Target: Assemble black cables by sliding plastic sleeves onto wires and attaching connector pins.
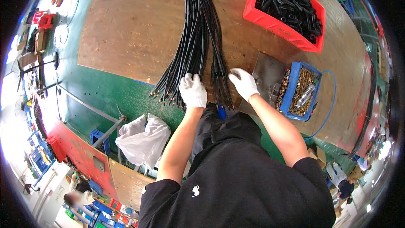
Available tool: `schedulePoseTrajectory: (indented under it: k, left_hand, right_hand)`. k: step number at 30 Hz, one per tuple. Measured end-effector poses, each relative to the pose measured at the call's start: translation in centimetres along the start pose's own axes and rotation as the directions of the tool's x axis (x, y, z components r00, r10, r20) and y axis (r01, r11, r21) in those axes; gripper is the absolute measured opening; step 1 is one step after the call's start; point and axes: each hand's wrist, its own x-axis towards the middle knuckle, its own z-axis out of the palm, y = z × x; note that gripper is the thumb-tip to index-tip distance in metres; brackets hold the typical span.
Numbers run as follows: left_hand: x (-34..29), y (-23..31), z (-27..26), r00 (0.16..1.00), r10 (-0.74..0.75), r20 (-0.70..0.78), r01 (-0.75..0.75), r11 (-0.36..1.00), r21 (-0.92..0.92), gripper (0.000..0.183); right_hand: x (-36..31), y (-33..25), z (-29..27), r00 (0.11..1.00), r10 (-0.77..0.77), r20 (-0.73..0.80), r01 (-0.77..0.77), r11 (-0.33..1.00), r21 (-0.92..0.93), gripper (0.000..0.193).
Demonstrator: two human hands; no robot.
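A thick bundle of black cables [194, 29] runs down the table toward me, its bare copper-coloured ends fanned out past the near edge. My left hand [193, 90], in a white glove, lies on the bundle near these ends with its fingers curled round some cables. Just right of it, a smaller group of cables with black sleeves [218, 69] hangs over the edge. My right hand [244, 83], also gloved in white, is beside that group, thumb and fingers a little apart, with nothing visible in them. A blue piece [222, 112] shows below the sleeved cables.
A red crate [283, 31] of black tubular parts stands at the far right. Nearer are a dark metal plate [268, 74] and a blue bin [285, 95] of small brass-coloured fittings, with a metal tool [306, 95] and blue hose [334, 97]. A white bag [143, 137] hangs at lower left.
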Motion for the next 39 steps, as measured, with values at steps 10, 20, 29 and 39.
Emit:
schedulePoseTrajectory:
  k: [10,20,29,39]
  left_hand:
    - [1.7,2.8,-0.4,0.960,-0.217,0.176,0.215,0.976,0.029,0.077]
    - [1.8,2.2,-1.3,0.983,-0.183,-0.021,0.185,0.980,0.077,0.100]
    - [2.9,2.5,0.8,0.929,-0.348,0.123,0.363,0.921,-0.142,0.027]
    - [3.5,3.3,2.1,0.944,-0.287,0.161,0.295,0.955,-0.027,0.045]
  right_hand:
    - [-6.1,4.1,-2.3,0.978,0.185,0.102,-0.195,0.976,0.101,0.038]
    - [-4.7,1.9,-3.4,0.991,0.045,0.123,-0.045,0.999,-0.004,0.036]
    - [-5.7,4.1,-3.1,0.979,0.117,0.166,-0.113,0.993,-0.035,0.037]
    - [-5.9,4.2,-2.3,0.967,0.165,0.195,-0.152,0.985,-0.079,0.037]
